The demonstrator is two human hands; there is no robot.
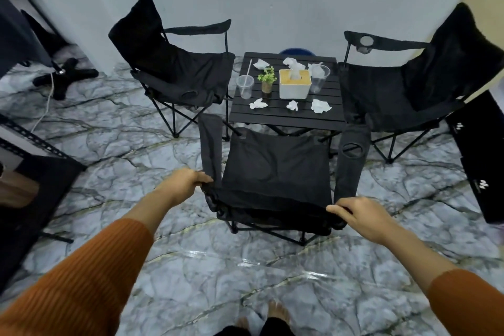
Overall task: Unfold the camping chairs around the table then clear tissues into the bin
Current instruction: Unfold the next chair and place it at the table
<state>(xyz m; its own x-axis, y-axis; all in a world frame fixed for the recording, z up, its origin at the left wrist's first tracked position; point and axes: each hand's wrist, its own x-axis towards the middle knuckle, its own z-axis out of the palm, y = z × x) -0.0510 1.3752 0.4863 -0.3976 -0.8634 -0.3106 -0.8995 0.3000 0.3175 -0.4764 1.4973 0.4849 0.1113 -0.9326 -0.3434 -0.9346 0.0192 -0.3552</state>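
Both hands are on the near chair (pixel 275 169); the left hand (pixel 188 181) grips one top corner of its back, the right hand (pixel 362 215) clamps the other, likely to square it to the table (pixel 286 117); the side chairs (pixel 174 68) stand open, flanking it; crumpled tissues (pixel 321 105) lie on the slats, uncleared; the blue rim behind looks like the bin (pixel 297 51).

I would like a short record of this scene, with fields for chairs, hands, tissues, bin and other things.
chairs: near chair, left chair, right chair, all open around the table
hands: left hand and right hand grip the near chair's back corners
tissues: about six crumpled tissues on the table, none cleared
bin: blue bin, partly hidden behind the table
other: tissue box, plant, two cups
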